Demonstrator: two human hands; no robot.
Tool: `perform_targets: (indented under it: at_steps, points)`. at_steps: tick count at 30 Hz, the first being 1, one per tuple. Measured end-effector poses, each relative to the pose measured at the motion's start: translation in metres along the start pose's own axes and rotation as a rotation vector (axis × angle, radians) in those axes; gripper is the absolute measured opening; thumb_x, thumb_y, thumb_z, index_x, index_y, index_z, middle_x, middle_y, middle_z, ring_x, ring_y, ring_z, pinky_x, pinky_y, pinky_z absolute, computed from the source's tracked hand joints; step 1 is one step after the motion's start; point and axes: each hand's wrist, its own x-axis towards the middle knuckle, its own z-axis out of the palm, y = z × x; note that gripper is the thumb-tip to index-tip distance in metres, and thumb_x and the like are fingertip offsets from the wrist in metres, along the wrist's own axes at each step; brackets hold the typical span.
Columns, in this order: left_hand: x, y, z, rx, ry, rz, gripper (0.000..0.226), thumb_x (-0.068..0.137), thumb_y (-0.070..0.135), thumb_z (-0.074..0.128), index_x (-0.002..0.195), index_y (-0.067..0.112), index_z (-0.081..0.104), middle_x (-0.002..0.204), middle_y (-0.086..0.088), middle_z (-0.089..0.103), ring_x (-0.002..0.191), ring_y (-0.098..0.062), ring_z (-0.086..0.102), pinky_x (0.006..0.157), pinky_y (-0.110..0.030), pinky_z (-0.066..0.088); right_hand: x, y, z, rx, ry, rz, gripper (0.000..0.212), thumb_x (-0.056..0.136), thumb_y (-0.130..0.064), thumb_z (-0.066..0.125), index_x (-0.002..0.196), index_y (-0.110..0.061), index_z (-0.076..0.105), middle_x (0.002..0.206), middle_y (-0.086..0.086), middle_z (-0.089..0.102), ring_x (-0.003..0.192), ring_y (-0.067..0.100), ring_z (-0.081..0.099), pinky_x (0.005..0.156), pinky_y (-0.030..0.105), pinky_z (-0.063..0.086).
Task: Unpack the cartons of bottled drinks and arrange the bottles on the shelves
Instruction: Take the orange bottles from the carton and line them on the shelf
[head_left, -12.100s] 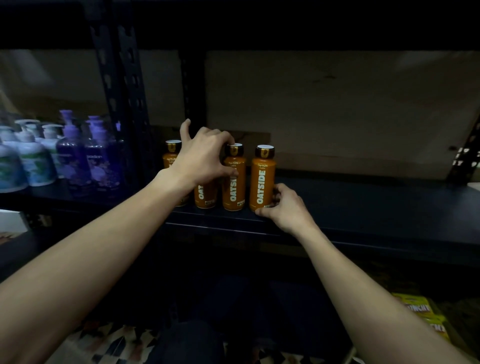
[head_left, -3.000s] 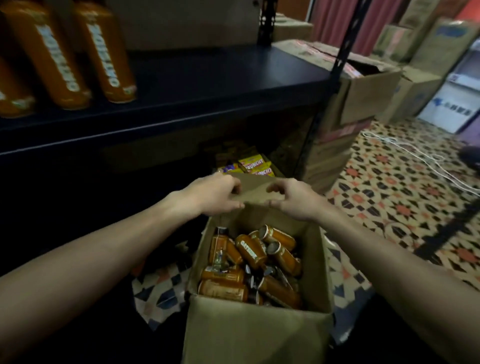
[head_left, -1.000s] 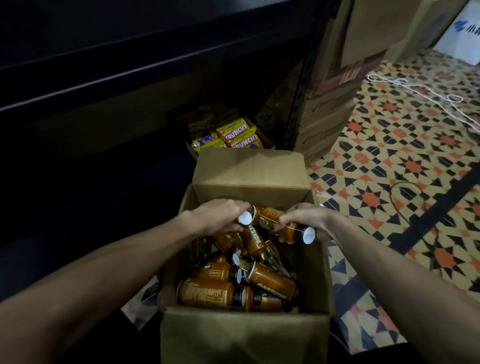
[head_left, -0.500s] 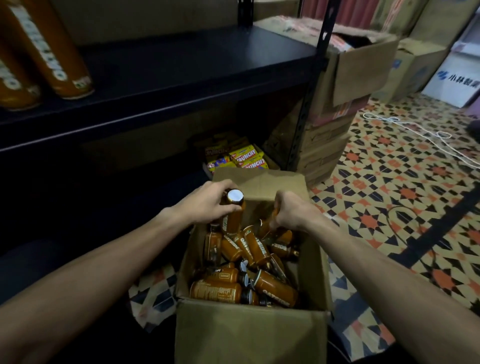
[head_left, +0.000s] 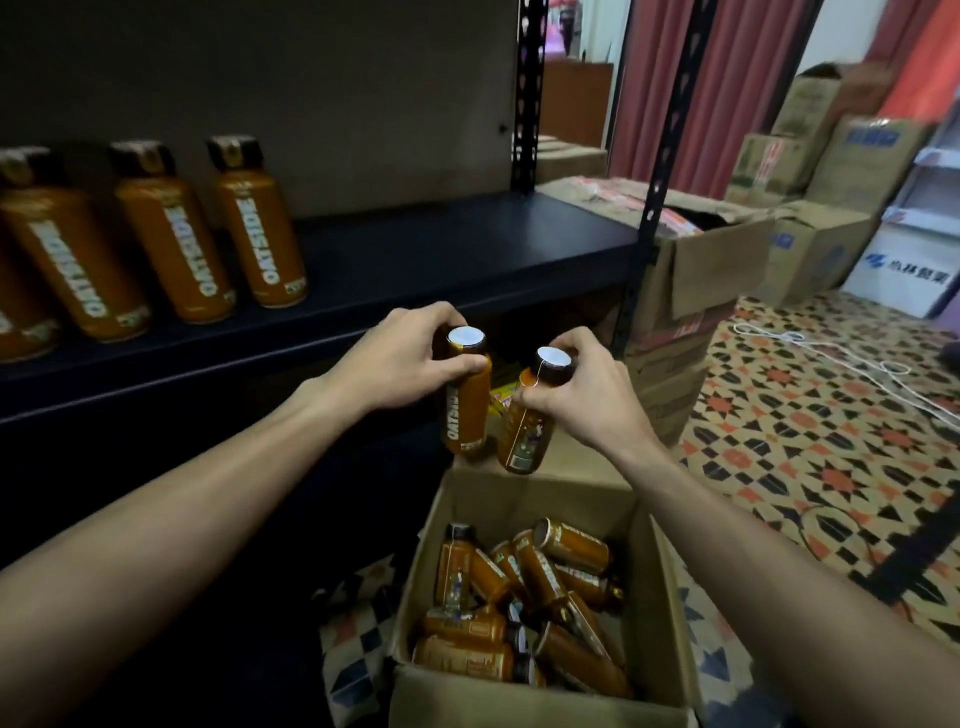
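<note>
1. The left hand (head_left: 395, 364) is gripping the first bottle (head_left: 465, 410) high up, just under the cap, with fingers and thumb curled round it. The bottle is hanging upright.
2. The right hand (head_left: 582, 400) is gripping the second bottle (head_left: 527, 436) the same way. This one is tilting slightly, its base close to the first; cannot tell whether they are touching.
3. Both bottles are hanging in the air above the far edge of the open carton (head_left: 545, 499), in front of and below the shelf (head_left: 441, 260).
4. Judgement: the bottles are looking rigid, full and glossy-sleeved, so probably weighty for their size and slippery. A top grip is relying on the flare under the cap.
5. Judgement: being tall and narrow-based, they are likely to tip on landing. Holding round mid-body would be giving better control.
6. A row of bottles (head_left: 260, 228) is standing at the shelf's left, with bare board beside it.
7. Loose bottles (head_left: 519, 597) are lying jumbled in the carton.
</note>
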Motion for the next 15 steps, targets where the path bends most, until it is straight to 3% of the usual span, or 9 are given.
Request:
perform_targets:
  at_steps: [4, 8, 15]
  points:
    - [0.007, 0.007, -0.045, 0.074, 0.043, 0.005, 0.054, 0.081, 0.066, 0.06, 0.121, 0.03, 0.056, 0.11, 0.012, 0.064, 0.093, -0.006, 0.063, 0.078, -0.038, 0.058, 0.012, -0.039, -0.009, 0.048, 0.035, -0.073, 0.053, 0.074, -0.04, 0.087, 0.112, -0.032, 0.05, 0.094, -0.019, 0.056, 0.089, 0.001, 0.057, 0.063, 0.014, 0.042]
    - [0.016, 0.02, -0.094, 0.203, 0.081, 0.026, 0.053, 0.084, 0.063, 0.058, 0.123, 0.028, 0.054, 0.113, 0.008, 0.063, 0.09, -0.006, 0.061, 0.076, -0.036, 0.057, 0.031, -0.075, -0.02, 0.1, 0.096, -0.153, 0.045, 0.073, -0.042, 0.087, 0.105, -0.029, 0.059, 0.089, -0.019, 0.062, 0.089, -0.001, 0.062, 0.074, 0.023, 0.052]
    - [0.041, 0.037, -0.17, 0.451, 0.17, 0.033, 0.052, 0.087, 0.065, 0.054, 0.115, 0.022, 0.058, 0.1, 0.003, 0.066, 0.091, -0.015, 0.064, 0.08, -0.041, 0.056, 0.074, -0.129, -0.02, 0.134, 0.12, -0.223, 0.041, 0.075, -0.04, 0.085, 0.107, -0.03, 0.062, 0.095, -0.014, 0.064, 0.101, 0.012, 0.062, 0.083, 0.03, 0.052]
